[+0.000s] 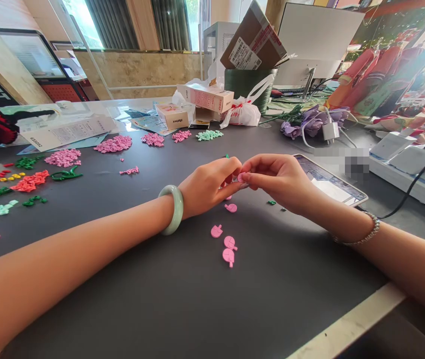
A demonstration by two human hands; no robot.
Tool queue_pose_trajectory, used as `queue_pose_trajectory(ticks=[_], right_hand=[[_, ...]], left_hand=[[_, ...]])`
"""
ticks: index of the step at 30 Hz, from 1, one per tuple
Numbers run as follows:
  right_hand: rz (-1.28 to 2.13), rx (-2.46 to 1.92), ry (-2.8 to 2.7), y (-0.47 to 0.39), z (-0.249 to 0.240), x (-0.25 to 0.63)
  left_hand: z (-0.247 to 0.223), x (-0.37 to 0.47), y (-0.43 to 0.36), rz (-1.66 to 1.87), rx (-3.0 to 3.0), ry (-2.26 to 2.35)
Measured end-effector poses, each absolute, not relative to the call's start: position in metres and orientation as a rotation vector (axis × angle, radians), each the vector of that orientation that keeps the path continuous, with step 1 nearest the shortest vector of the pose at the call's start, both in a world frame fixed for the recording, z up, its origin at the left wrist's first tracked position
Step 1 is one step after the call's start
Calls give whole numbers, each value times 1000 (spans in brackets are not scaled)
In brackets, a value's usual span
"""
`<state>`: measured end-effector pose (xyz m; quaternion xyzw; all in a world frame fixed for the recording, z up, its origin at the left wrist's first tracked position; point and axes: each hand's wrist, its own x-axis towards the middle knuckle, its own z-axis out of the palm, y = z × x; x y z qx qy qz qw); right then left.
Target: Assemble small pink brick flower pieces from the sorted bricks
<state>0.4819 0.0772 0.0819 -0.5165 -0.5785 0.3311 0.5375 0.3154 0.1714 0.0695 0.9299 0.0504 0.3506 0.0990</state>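
Note:
My left hand (210, 182), with a pale green bangle (177, 209) at its wrist, is closed in a pinch; what its fingers hold is mostly hidden. Fingertip to fingertip with it, my right hand (282, 182) pinches a small round pink plastic piece (240, 177) between thumb and index finger. Just below the hands lies a pink disc-shaped piece (231, 208) with a small tab. Nearer to me are more of these, one single piece (216, 231) and a close pair, whose lower piece (228, 257) points its tab downward. A tiny green piece (271, 202) rests under my right hand.
Piles of pink (113, 144), red (31, 181), dark green (66, 173) and mint pieces (209, 135) spread over the left and back of the dark table (152, 304). A tablet (328, 182) lies beyond my right wrist, beside a white power strip (414, 169). Boxes (173, 115) stand behind.

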Motion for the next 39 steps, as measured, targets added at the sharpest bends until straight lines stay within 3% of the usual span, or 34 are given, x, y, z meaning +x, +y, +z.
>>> queue_pose_trajectory(ticks=[16,39], right_hand=[[923,-1181,-1310,78,79,480],[979,-1248,-1310,78,81,481]], left_hand=[[68,313,173,1139,2942,25],[69,310,173,934,2956,85]])
